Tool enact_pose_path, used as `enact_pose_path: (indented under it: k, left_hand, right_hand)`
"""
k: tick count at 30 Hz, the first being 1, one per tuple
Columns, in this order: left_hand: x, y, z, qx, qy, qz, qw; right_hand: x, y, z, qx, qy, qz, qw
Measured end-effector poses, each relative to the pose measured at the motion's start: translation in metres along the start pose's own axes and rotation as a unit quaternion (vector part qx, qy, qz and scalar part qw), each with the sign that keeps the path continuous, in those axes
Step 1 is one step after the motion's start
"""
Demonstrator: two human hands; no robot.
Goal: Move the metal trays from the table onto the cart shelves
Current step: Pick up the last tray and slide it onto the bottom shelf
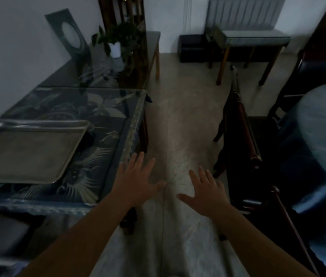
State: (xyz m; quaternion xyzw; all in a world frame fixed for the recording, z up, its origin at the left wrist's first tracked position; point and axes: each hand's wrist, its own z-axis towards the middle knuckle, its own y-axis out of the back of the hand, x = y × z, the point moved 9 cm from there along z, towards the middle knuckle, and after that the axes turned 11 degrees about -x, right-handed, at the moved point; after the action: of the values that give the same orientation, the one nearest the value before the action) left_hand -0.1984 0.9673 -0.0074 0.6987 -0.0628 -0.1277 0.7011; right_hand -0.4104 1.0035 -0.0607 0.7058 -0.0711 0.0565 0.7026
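Both hands (170,188) (fingers spread) hover apparently right of the tray (28,150).

I can read no words, labels, brands or numbers anywhere in front of me; the light is dim and the picture is blurred.

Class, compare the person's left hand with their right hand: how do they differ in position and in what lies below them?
The left hand reaches further forward, over the patterned table's edge; the right hand sits further back, over bare pale floor. The left is nearer the flat silver metal tray; the right is nearer the dark chair. Both are open, fingers spread, holding nothing.
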Motion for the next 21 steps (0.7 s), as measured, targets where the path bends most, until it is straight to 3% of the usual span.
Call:
enact_pose_path:
  k: [10, 21]
  left_hand:
    - [-0.003, -0.037, 0.129, 0.016, -0.002, -0.017, 1.000]
    - [0.082, -0.050, 0.322, 0.015, 0.021, -0.006, 1.000]
  right_hand:
    - [-0.046, -0.008, 0.123, 0.041, -0.002, -0.010, 0.999]
    - [-0.025, -0.022, 0.333, 0.057, 0.009, -0.039, 0.998]
